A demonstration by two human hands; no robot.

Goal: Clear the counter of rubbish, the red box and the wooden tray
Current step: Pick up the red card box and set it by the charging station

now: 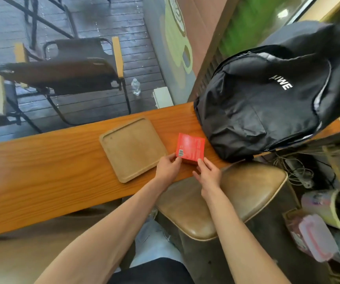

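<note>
A small red box (190, 148) with a barcode label lies on the orange wooden counter (42, 171), close to its near edge. My left hand (168, 169) pinches the box's near left corner. My right hand (208, 174) grips its near right corner, thumb on top. An empty light wooden tray (132, 149) with a raised rim lies flat on the counter just left of the box, touching neither hand. No rubbish shows on the counter.
A black backpack (267, 103) stands on the counter right of the box. A brown leather stool (226, 201) sits below my hands. Beyond the counter are a dark chair (62, 74) and a water bottle (135, 87) on the floor. Cables and plastic containers (312, 238) crowd the right.
</note>
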